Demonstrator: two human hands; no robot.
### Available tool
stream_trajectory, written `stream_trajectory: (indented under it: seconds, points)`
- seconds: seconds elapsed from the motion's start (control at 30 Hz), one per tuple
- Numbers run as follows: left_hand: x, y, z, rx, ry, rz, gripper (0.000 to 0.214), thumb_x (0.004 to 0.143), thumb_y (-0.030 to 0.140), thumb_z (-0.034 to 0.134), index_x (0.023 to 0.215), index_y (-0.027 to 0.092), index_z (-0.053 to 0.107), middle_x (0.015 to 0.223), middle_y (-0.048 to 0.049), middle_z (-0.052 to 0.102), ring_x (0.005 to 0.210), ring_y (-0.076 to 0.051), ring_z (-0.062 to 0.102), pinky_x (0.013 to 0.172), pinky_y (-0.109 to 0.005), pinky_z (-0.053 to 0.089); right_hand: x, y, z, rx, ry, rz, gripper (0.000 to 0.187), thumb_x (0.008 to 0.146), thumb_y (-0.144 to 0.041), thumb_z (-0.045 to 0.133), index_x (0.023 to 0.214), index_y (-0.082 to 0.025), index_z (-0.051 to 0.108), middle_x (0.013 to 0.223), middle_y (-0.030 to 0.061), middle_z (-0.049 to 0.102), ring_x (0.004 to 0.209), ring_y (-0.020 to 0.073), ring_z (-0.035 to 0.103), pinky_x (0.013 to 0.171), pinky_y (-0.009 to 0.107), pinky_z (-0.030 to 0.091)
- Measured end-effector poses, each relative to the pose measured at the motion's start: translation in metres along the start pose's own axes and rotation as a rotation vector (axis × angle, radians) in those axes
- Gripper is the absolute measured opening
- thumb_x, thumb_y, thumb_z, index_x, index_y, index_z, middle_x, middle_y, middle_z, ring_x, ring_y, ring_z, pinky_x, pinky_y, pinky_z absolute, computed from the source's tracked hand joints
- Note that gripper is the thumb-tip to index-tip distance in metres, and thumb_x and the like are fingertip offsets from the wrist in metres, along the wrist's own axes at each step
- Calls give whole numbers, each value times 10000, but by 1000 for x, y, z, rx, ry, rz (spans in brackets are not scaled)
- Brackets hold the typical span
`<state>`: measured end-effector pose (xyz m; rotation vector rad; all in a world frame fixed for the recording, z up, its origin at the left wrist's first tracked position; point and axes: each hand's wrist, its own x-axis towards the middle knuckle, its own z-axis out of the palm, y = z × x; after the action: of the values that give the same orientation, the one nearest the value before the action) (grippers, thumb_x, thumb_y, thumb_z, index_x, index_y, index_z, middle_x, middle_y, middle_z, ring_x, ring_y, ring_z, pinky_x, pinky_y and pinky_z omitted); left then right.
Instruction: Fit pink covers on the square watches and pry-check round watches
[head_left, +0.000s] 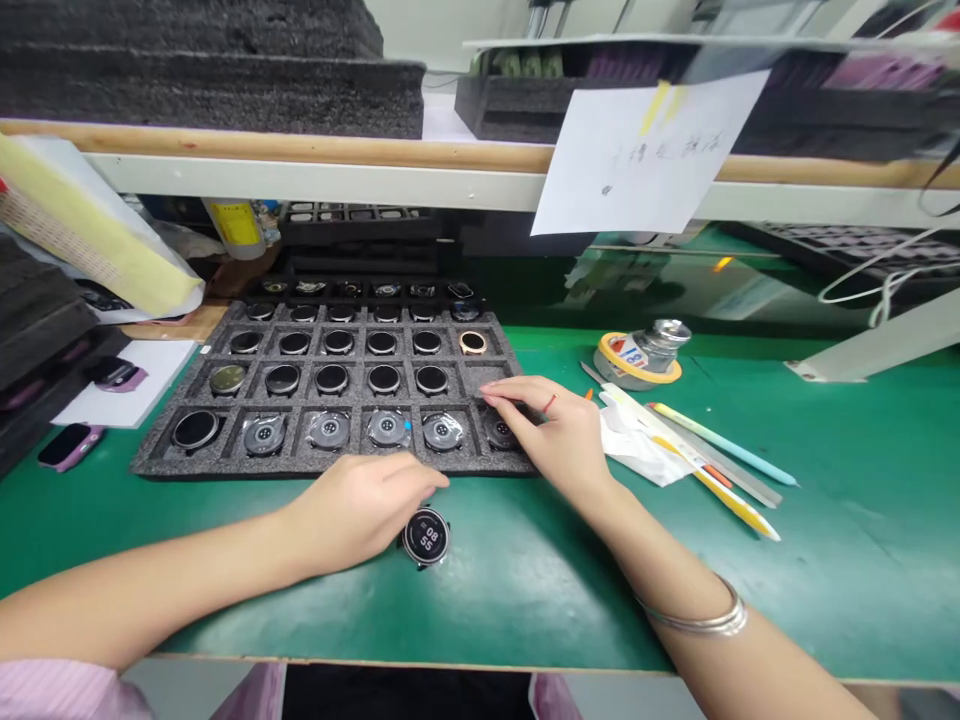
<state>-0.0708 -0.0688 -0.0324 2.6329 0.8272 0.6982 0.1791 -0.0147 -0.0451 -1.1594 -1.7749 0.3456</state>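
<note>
A black foam tray (315, 468) lies on the green mat, with round watch heads in rows of cells. Some show black faces and others show grey backs under clear film. One cell near the right end looks vacant. My right hand (551, 425) rests at the tray's right side, its fingertips over a watch head (499, 432) in the front row, partly hiding it. My left hand (360, 510) hovers just in front of the tray, closest to a black round watch head (426, 536) lying on the mat, its screen showing 08 55.
To the right lie white tissue (637, 445), a metal ruler, pens, and a yellow tape roll (637, 360) beneath a glass jar. Pink-strapped watches (71, 445) and white paper sit left of the tray. A shelf with foam stacks and a hanging paper note (645, 150) runs overhead.
</note>
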Motion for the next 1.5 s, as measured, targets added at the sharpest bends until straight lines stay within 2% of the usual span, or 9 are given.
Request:
stream_trajectory:
  seconds: [0.2,0.33,0.5,0.67,0.83,0.97,1.1,1.27,1.5]
  points:
    - [-4,7,-2,-96,-312,-195,270,978,331,559,1197,194,640,1196,-62,654,937,-223,712,837,-398,602,-2,1,2,-38,-16,59,189,909,-275,644,1068,-218,727,862,37,761,741,178,677,744,339,568]
    - [-4,11,0,-100,-355,-231,293,985,365,535,1196,185,627,1189,-79,631,920,-239,699,825,-435,596,2,5,8,-108,-90,134,376,822,-247,707,1192,-193,663,734,2,701,610,166,587,663,325,543]
    - [-6,8,-5,-165,-403,-212,577,842,464,727,1309,180,544,1317,-125,563,1012,-285,672,867,-461,576,13,5,-16,-229,-56,236,405,856,-336,645,1237,-199,649,974,69,714,781,187,662,783,332,556]
    - [-10,6,-3,-287,-353,-242,357,845,284,735,1145,202,560,1238,-80,600,1054,-235,648,895,-375,542,18,21,-66,-515,6,534,288,909,-392,548,793,-175,697,680,103,687,797,311,708,781,426,523]
    - [-11,7,7,-294,-310,-339,381,819,313,761,1107,231,526,940,8,648,740,-164,620,675,-298,502,12,45,-61,-687,-95,699,275,660,-218,766,507,-201,538,588,114,640,795,364,694,754,440,493]
    - [-13,4,11,-293,-250,-387,456,802,318,775,1163,236,508,919,11,642,702,-155,602,652,-285,497,11,54,-57,-637,-45,692,190,663,-164,738,567,-185,574,613,37,646,751,238,671,776,388,502]
    - [-19,0,13,-274,-204,-332,649,815,287,752,1380,261,433,1015,-28,655,673,-148,588,664,-302,518,9,57,-86,-448,158,597,85,705,-287,697,695,-207,671,628,47,689,665,237,654,658,346,502]
    - [-21,-4,15,-386,-203,-322,522,808,193,738,1288,291,558,1015,5,647,693,-119,606,736,-278,530,15,69,-118,-111,440,443,538,790,-342,613,1313,-244,538,732,-13,735,502,156,576,511,288,509]
    - [-14,-6,15,-352,-248,-409,611,757,248,794,1322,259,562,822,35,634,659,-144,602,696,-288,519,43,117,-127,126,559,361,249,937,-358,646,1076,-152,623,947,34,705,816,152,695,714,308,593]
